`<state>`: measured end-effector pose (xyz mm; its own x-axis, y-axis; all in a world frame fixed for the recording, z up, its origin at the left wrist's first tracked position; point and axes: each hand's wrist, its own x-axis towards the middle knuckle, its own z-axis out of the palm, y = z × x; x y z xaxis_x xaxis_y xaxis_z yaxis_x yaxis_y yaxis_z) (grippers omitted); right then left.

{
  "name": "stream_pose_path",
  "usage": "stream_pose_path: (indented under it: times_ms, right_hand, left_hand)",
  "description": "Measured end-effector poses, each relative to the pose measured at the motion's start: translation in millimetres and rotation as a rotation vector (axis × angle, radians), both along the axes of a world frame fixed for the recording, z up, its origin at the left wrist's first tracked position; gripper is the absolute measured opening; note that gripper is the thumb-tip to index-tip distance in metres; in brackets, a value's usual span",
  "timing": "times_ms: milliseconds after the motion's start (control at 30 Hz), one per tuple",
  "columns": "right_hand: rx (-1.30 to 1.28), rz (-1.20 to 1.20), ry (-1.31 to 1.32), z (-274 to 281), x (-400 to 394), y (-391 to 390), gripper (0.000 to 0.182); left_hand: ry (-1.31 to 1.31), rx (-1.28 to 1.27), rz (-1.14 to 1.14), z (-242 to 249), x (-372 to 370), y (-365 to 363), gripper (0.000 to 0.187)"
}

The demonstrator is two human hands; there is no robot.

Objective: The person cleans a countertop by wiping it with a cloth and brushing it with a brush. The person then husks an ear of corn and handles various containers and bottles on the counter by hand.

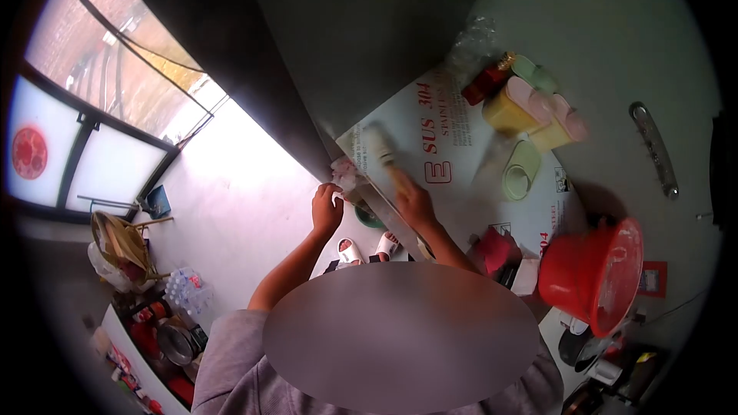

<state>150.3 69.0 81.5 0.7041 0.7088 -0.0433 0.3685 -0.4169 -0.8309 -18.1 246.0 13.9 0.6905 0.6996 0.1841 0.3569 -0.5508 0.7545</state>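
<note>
My right hand is closed around the handle of a brush. Its pale, motion-blurred head lies over the white printed worktop, near the left edge. At that same edge, my left hand has its fingers bent against a crumpled pinkish-white piece, perhaps cloth or plastic. Whether that hand grips it firmly is hard to see. Below the edge, between my hands, part of a green container shows near the floor.
Yellow and pink containers and a light-green cup stand on the worktop. A red bucket sits tilted at right. On the floor, bottles in plastic and a basket lie left. A wall handle is at far right.
</note>
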Motion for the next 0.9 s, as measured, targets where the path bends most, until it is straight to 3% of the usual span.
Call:
stream_pose_path:
  times_ms: [67,100,200,300,400,433,533,633,733,900]
  right_hand:
    - [0.094,-0.348,-0.164,-23.2,12.2,-13.2,0.056]
    - [-0.036,-0.38,-0.112,-37.3,12.1,-20.5,0.056]
    - [-0.015,0.215,-0.091,-51.5,-17.2,-21.7,0.056]
    - [-0.133,0.047,0.082,-11.9,-27.8,-15.7,0.058]
    - [-0.115,-0.389,-0.057,-42.0,-21.2,-27.7,0.056]
    - [-0.163,-0.24,-0.036,-47.1,-23.5,-32.8,0.053]
    - [0.043,0.136,0.008,-45.4,-26.5,-44.5,0.053]
    - [0.068,-0.142,0.279,-31.9,-31.9,-51.9,0.055]
    - [0.093,-0.302,0.157,-23.8,-42.1,-74.3,0.053]
    - [-0.077,-0.563,-0.007,-20.1,-84.6,-117.1,0.052]
  left_hand:
    - [-0.004,-0.005,-0.013,4.8,5.1,-4.1,0.023]
    - [-0.005,-0.002,-0.023,3.8,6.3,-6.9,0.023]
    - [-0.015,0.003,-0.058,1.7,17.3,-7.7,0.024]
    - [-0.007,-0.003,-0.082,1.9,18.7,-9.2,0.025]
    - [-0.011,-0.018,-0.087,1.8,18.7,-11.5,0.025]
    - [-0.008,-0.003,-0.1,1.8,18.9,-11.3,0.025]
    - [-0.004,0.007,-0.139,1.2,24.3,-16.7,0.025]
    - [-0.021,-0.033,-0.162,-3.8,30.0,-23.1,0.024]
    - [-0.049,-0.056,-0.214,-10.8,34.7,-33.9,0.024]
    - [-0.097,-0.098,-0.401,-15.5,52.4,-68.2,0.023]
